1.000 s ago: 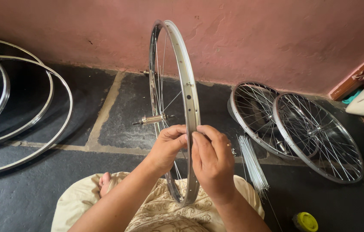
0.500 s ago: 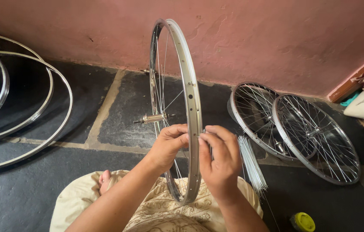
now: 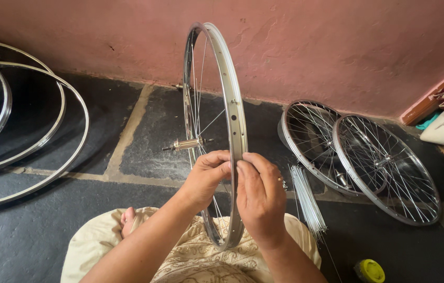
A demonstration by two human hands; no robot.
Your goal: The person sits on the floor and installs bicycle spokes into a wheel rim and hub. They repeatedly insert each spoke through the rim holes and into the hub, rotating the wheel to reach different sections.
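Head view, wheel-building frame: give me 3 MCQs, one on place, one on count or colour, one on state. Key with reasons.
1. Where does the bundle of loose spokes lie?
A. on the floor to the right of the hands
B. inside the bare rims on the left
C. on the person's lap

2. How many finished spoked wheels lean by the wall on the right?
A. one
B. two
C. four

3. How does the rim in hand stand?
A. flat on the floor
B. upright, edge toward the camera
C. hung on the wall

Key:
1 A, the spokes lie on the dark floor just right of the right hand.
2 B, two overlapping wheels show there.
3 B, the rim stands on edge over the lap, with the left hand and the right hand pinching its near side, the hub at its centre.
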